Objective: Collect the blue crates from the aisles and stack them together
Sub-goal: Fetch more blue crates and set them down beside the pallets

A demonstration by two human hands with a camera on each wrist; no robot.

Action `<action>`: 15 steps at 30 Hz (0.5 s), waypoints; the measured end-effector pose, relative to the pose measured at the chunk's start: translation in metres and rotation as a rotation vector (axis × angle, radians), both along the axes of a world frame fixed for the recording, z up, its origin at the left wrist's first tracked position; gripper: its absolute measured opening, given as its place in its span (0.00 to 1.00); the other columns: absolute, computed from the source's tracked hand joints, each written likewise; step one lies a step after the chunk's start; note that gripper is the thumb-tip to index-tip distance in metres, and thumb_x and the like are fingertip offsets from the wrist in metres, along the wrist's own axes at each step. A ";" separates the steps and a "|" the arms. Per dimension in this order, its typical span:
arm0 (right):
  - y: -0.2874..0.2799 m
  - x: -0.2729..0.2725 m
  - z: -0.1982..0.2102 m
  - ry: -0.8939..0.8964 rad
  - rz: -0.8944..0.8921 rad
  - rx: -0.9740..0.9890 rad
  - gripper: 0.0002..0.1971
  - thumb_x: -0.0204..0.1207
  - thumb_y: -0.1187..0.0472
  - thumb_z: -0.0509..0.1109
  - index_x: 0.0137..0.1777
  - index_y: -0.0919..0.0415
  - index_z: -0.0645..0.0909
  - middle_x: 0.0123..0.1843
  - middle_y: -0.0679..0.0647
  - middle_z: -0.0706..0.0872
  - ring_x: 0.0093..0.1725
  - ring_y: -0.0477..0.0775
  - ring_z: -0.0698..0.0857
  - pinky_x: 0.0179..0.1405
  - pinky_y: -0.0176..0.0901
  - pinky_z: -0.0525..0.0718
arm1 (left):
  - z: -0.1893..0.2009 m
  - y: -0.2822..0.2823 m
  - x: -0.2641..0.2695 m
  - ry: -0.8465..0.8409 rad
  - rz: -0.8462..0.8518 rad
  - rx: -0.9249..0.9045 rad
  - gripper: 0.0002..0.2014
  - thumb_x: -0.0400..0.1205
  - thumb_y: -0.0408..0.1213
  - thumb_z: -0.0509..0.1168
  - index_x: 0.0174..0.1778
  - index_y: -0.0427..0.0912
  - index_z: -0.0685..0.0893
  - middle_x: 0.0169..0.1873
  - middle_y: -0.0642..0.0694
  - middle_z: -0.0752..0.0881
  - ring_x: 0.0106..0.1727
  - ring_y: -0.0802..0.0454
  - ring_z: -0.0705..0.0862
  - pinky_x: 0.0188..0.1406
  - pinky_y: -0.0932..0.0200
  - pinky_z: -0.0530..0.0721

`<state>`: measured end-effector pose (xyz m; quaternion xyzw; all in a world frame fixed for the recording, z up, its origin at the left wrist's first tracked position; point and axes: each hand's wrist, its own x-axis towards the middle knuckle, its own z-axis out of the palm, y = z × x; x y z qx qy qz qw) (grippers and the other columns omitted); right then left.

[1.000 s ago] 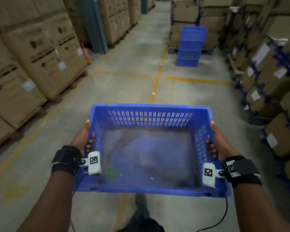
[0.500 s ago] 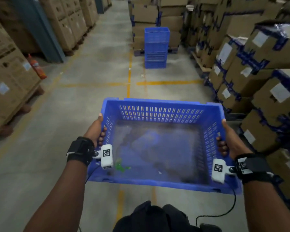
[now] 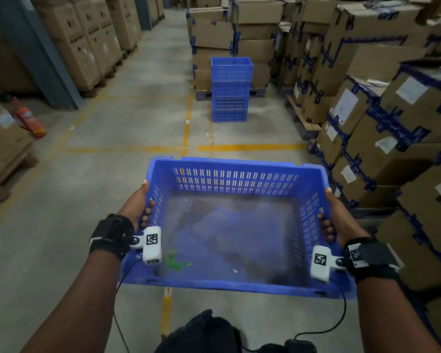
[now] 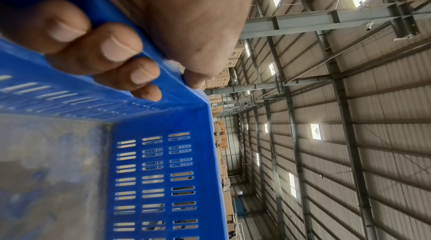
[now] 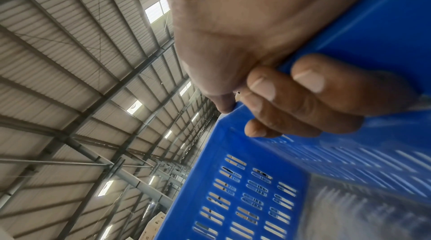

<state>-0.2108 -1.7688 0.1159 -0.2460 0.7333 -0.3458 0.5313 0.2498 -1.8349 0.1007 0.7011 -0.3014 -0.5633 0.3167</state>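
Note:
I carry a slotted blue crate [image 3: 236,167] level in front of me, its dusty floor bare but for a green scrap. My left hand [image 3: 140,205] grips its left rim, fingers [image 4: 111,54] curled inside the wall [image 4: 163,170] and thumb on top. On the right rim my right hand [image 3: 332,215] grips the same way, fingers [image 5: 303,96] hooked over the edge of the crate [image 5: 245,188]. A stack of blue crates [image 3: 231,90] stands on the floor ahead, in front of a pallet of cartons.
Cardboard cartons on pallets [image 3: 392,110] wall the aisle's right side, taller boxes [image 3: 87,39] its left. A red fire extinguisher [image 3: 28,121] leans by a blue steel column [image 3: 33,52]. Yellow lines [image 3: 250,147] cross the concrete floor. A dark knee [image 3: 201,332] shows below.
I have walked up the aisle with the crate: the blue stack ahead is nearer and more central, and the yellow cross line now lies just beyond the crate. Both grips are unchanged.

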 end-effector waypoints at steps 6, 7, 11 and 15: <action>-0.138 -0.006 0.009 0.026 0.013 0.023 0.38 0.72 0.18 0.53 0.33 0.58 0.68 0.21 0.48 0.60 0.19 0.49 0.56 0.24 0.43 0.54 | -0.003 -0.127 -0.005 0.005 0.047 0.027 0.33 0.79 0.77 0.49 0.33 0.46 0.70 0.19 0.50 0.64 0.17 0.54 0.56 0.14 0.65 0.55; -0.166 -0.004 0.006 0.020 0.015 0.024 0.38 0.73 0.19 0.53 0.33 0.58 0.68 0.21 0.48 0.60 0.20 0.49 0.56 0.25 0.43 0.53 | -0.007 -0.155 -0.004 0.007 0.051 0.027 0.33 0.79 0.76 0.49 0.33 0.46 0.70 0.19 0.50 0.64 0.16 0.54 0.56 0.13 0.65 0.55; -0.259 0.001 -0.005 0.023 0.006 0.047 0.38 0.74 0.19 0.53 0.33 0.58 0.67 0.21 0.48 0.60 0.22 0.50 0.55 0.28 0.44 0.52 | -0.026 -0.253 0.001 0.011 0.052 0.026 0.33 0.81 0.75 0.50 0.34 0.45 0.71 0.19 0.50 0.65 0.17 0.54 0.56 0.15 0.67 0.55; -0.373 0.005 -0.013 0.005 -0.018 0.024 0.38 0.74 0.19 0.53 0.33 0.58 0.68 0.22 0.49 0.60 0.22 0.50 0.55 0.26 0.43 0.52 | -0.032 -0.380 0.006 0.021 0.019 -0.003 0.32 0.81 0.74 0.50 0.36 0.45 0.72 0.20 0.50 0.65 0.17 0.54 0.57 0.17 0.67 0.55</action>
